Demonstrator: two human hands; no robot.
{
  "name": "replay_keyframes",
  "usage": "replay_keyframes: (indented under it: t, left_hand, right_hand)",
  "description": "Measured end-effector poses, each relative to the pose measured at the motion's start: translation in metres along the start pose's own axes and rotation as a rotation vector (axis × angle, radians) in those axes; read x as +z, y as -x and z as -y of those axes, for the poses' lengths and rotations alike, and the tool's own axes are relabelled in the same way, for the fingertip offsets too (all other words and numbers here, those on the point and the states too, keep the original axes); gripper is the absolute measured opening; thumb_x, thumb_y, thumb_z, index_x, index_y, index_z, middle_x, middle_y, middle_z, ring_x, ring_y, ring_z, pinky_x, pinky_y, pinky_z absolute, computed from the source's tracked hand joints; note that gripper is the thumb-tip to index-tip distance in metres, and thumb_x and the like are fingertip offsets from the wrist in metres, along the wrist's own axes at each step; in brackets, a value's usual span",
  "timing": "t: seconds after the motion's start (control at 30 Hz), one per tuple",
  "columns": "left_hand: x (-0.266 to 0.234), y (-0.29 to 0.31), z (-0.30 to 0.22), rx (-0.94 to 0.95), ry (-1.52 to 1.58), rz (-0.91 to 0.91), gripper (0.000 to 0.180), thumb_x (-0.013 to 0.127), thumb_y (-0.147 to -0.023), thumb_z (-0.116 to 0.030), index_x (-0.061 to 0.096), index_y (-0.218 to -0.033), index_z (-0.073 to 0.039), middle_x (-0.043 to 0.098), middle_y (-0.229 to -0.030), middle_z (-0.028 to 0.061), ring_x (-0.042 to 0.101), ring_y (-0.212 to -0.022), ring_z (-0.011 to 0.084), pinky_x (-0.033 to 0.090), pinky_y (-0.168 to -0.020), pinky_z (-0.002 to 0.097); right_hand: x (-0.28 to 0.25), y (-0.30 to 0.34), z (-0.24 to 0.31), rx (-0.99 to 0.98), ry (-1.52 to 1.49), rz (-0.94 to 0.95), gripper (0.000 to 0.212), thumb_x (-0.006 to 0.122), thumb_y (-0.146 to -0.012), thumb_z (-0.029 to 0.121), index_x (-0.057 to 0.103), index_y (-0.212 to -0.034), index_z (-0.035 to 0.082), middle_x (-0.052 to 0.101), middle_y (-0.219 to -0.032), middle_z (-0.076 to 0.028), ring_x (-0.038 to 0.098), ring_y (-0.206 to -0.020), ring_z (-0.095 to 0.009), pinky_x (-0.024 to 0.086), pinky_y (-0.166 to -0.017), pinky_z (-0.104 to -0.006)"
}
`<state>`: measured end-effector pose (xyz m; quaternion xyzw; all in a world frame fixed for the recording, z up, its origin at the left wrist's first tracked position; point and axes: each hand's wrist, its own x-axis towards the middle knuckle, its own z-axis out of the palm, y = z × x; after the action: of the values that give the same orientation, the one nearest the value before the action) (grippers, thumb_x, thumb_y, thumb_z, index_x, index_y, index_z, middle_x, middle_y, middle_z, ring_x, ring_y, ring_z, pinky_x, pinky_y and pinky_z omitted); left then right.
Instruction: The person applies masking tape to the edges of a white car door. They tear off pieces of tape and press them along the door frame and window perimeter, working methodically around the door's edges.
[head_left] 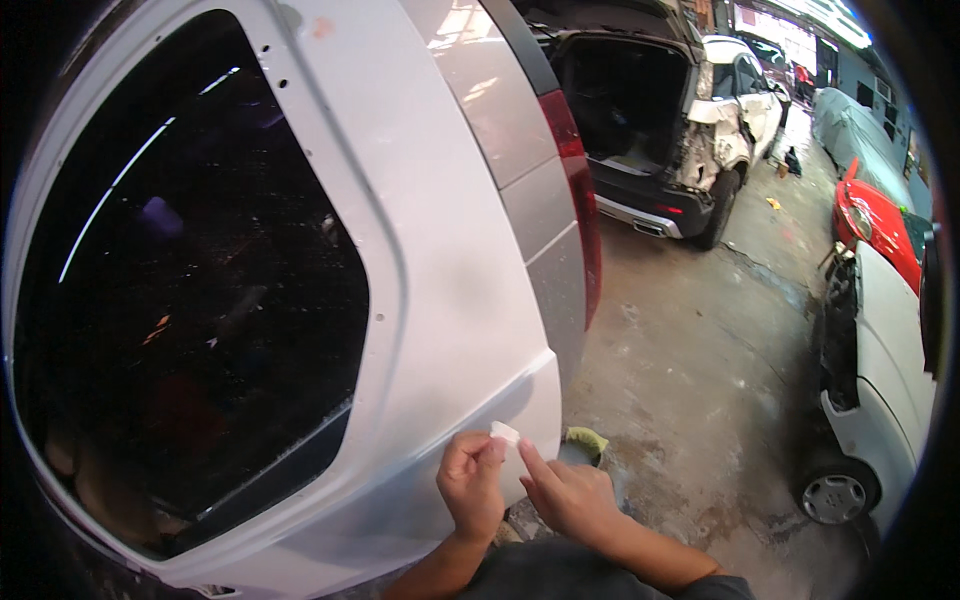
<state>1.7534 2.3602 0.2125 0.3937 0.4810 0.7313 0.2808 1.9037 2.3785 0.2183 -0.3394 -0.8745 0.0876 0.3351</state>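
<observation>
Pinched between my left hand's (471,482) thumb and fingers is a small white piece (504,432), maybe a sanding pad or folded tape; too small to tell which. It sits right at the lower edge of the white car panel (440,300), touching or just off the paint. My right hand (563,492) is beside it, index finger stretched toward the piece, fingertip close under it; other fingers loosely curled, clamped on nothing I can see.

Panel is the rear quarter of a white vehicle, with a big dark window opening (190,290) to my left. A red tail lamp strip (582,220) runs down the rear corner. Small holes dot the panel near the window edge.

Just past my right hand, a yellow-green cloth (588,440) lies low by the panel's corner. Concrete floor (700,360), stained. Further out, a dark car with its hatch open (640,110), damaged white bodywork beside it. On the right, a white car (880,370) with a red one (875,215) behind.
</observation>
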Motion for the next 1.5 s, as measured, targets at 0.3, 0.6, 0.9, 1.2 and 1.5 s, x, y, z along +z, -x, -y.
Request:
replay_keyframes:
  t: [0.3,0.6,0.9,1.2,1.5]
  left_hand:
    - [-0.039,-0.138,-0.164,0.084,-0.029,-0.011,0.010,0.061,-0.093,-0.010,0.063,-0.097,-0.001,0.067,-0.090,0.0078,0.066,-0.079,0.0159,0.059,-0.070,0.0304]
    - [-0.052,-0.345,-0.237,0.140,-0.149,0.134,0.016,0.064,-0.096,-0.019,0.066,-0.101,-0.003,0.067,-0.093,0.0037,0.065,-0.083,0.0125,0.056,-0.076,0.0267]
    - [-0.023,-0.359,-0.259,0.113,-0.074,0.236,0.015,0.062,-0.094,-0.020,0.066,-0.101,-0.008,0.067,-0.092,0.0020,0.064,-0.082,0.0129,0.052,-0.079,0.0291]
    - [-0.021,-0.363,-0.258,0.108,-0.015,0.277,0.013,0.066,-0.092,-0.019,0.066,-0.100,-0.010,0.068,-0.093,0.0016,0.063,-0.086,0.0130,0.050,-0.080,0.0306]
    - [-0.026,-0.361,-0.270,0.054,0.036,0.377,0.011,0.065,-0.093,-0.019,0.067,-0.097,-0.010,0.069,-0.092,0.0012,0.065,-0.087,0.0132,0.052,-0.081,0.0299]
  right_hand:
    - [0.006,0.048,-0.008,0.405,-0.247,0.203,0.043,0.062,-0.096,0.019,0.053,-0.136,0.006,0.067,-0.092,-0.022,0.067,-0.078,-0.040,0.052,-0.065,-0.0450]
    - [0.008,0.082,-0.022,0.392,-0.181,0.089,0.051,0.062,-0.095,0.017,0.046,-0.143,0.010,0.069,-0.108,-0.021,0.069,-0.085,-0.039,0.055,-0.071,-0.0467]
    - [-0.002,0.093,-0.016,0.460,-0.263,0.078,0.051,0.062,-0.095,0.017,0.045,-0.143,0.010,0.069,-0.110,-0.022,0.069,-0.092,-0.041,0.055,-0.076,-0.0484]
    - [0.005,0.097,-0.020,0.471,-0.251,0.121,0.053,0.064,-0.093,0.017,0.045,-0.143,0.010,0.070,-0.097,-0.024,0.069,-0.084,-0.042,0.055,-0.070,-0.0491]
    - [0.003,0.095,-0.012,0.493,-0.324,0.149,0.055,0.065,-0.092,0.015,0.046,-0.143,0.009,0.069,-0.099,-0.024,0.069,-0.079,-0.039,0.055,-0.068,-0.0461]
